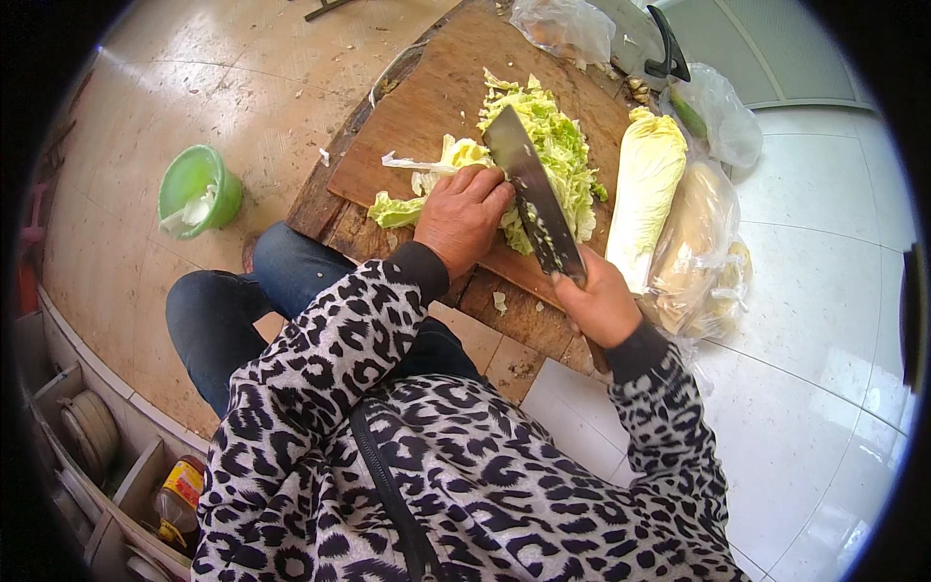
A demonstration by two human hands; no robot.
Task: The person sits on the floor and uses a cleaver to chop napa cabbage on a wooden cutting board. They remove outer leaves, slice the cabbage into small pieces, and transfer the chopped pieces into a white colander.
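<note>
My right hand point(603, 299) is closed around the handle of a cleaver point(533, 194), whose wide dark blade is flecked with bits of leaf. Against the blade's left side, my left hand point(464, 215) presses down with curled fingers on a piece of napa cabbage point(396, 208); leaf ends stick out to its left. Shredded cabbage point(558, 136) lies in a heap to the right of and beyond the blade. All this rests on a wooden cutting board point(378, 145). A whole napa cabbage point(648, 184) lies at the board's right edge.
Plastic-wrapped pale produce point(690, 257) lies beside the whole cabbage. Farther back are a clear bag point(572, 29), a dark-handled pot or lid point(669, 48) and a bagged green vegetable point(687, 112). A green bucket point(225, 194) with white scraps stands on the floor at left.
</note>
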